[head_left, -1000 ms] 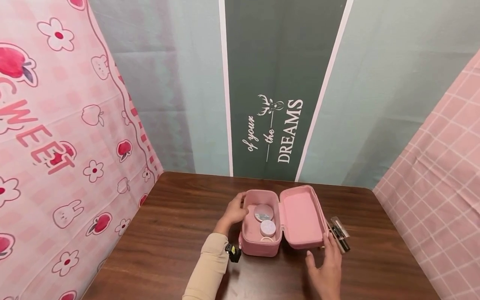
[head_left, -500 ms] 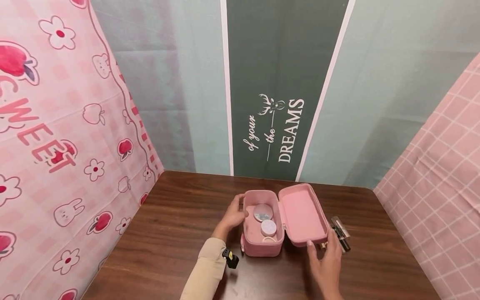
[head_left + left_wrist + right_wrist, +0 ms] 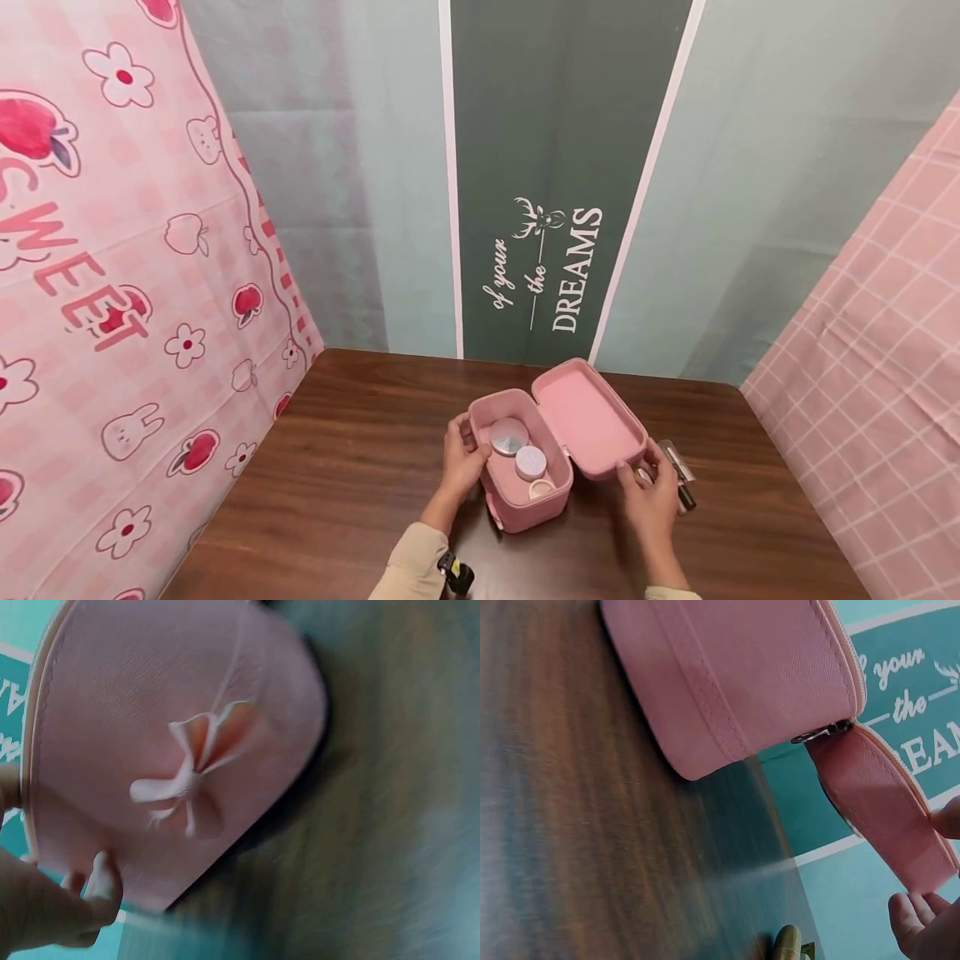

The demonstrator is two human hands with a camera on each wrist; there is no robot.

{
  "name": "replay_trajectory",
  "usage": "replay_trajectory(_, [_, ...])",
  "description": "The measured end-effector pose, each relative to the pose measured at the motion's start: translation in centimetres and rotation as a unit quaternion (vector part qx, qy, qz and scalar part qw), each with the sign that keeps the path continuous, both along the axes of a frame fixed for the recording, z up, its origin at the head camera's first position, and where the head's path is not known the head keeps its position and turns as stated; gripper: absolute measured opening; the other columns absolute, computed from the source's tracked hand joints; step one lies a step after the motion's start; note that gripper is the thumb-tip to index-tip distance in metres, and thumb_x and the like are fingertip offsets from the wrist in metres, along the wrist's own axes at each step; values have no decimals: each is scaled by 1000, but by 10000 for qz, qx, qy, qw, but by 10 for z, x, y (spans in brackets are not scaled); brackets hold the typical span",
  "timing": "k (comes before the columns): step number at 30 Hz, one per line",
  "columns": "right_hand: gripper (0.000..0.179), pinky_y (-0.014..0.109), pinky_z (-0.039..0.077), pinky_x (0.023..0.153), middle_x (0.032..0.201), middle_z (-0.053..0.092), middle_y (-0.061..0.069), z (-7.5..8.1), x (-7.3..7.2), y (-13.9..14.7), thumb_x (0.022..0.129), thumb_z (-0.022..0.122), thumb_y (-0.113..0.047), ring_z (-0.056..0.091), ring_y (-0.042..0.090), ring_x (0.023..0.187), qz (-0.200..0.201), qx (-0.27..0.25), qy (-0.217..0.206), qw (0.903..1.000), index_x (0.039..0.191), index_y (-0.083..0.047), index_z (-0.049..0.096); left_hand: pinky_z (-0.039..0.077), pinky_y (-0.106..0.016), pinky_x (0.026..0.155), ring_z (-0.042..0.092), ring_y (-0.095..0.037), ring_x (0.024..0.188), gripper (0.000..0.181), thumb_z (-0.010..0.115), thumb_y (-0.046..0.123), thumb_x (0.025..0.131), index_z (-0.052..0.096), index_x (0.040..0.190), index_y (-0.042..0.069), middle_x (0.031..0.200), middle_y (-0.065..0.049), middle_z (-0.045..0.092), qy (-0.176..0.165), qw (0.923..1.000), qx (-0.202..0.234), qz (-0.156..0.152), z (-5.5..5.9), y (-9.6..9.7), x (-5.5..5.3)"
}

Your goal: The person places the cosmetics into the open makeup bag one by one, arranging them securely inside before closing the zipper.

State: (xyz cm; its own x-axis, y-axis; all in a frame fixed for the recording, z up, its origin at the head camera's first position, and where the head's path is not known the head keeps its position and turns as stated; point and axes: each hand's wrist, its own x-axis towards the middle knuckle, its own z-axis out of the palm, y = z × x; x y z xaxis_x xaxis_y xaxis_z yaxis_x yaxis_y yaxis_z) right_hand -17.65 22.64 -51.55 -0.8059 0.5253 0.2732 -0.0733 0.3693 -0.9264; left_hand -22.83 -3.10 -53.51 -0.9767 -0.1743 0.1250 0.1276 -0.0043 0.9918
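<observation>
Case [image 3: 536, 512], pink and box-shaped, standing open on a dark wood-grained table [image 3: 352, 442], right of the scene's centre and set at a slant. Its hinged lid [image 3: 588, 417] is folded out to the right, lining uppermost. Inside the body, from far to near, lie a round compact [image 3: 508, 437] with a shiny top, a smaller pale round jar [image 3: 530, 462] and a cream ring-shaped item [image 3: 541, 489] at the near end. The left hand [image 3: 461, 467] holds the body's left wall, thumb at the rim and fingers bent against the outside. The right hand [image 3: 651, 498] pinches the near right corner of the lid between thumb and fingers. The left wrist view shows a pink bow [image 3: 191, 780] on the outer wall; the right wrist view shows a dark zipper pull [image 3: 821, 733] beside the hinge. Slim cosmetic tubes [image 3: 686, 499] lie just right of the right hand, partly hidden by it. Beyond the table's far edge hangs a green-panelled cloth [image 3: 555, 125] with white lettering.
</observation>
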Motion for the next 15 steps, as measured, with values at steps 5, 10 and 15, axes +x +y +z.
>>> replay_trajectory(5, [47, 2, 44, 70, 122, 60, 29, -3, -21, 4, 89, 66, 5, 51, -18, 81, 117, -505, 49, 9986, 135, 9, 54, 49, -27, 83, 59, -41, 108, 66, 65, -11, 73, 43, 134, -6, 125, -30, 49, -187, 9964, 346, 753, -1, 12, 21])
replay_trajectory(10, [39, 4, 45, 72, 104, 65, 21, -4, -43, 2, 89, 66, 7, 53, -12, 79, 225, -603, 334, 9974, 126, 13, 59, 47, -28, 82, 54, -35, 104, 66, 68, -11, 71, 41, 132, -7, 120, -27, 45, -255, 9903, 442, 1291, 2, 21, 34])
replay_trajectory(15, [36, 4, 44, 71, 95, 66, 9, -4, -51, 0, 88, 65, 8, 53, -10, 78, 121, -665, 237, 9974, 123, 12, 61, 47, -29, 82, 52, -30, 102, 68, 72, -7, 72, 41, 132, -4, 118, -24, 44, -435, 9877, 405, 1445, 2, 26, 41])
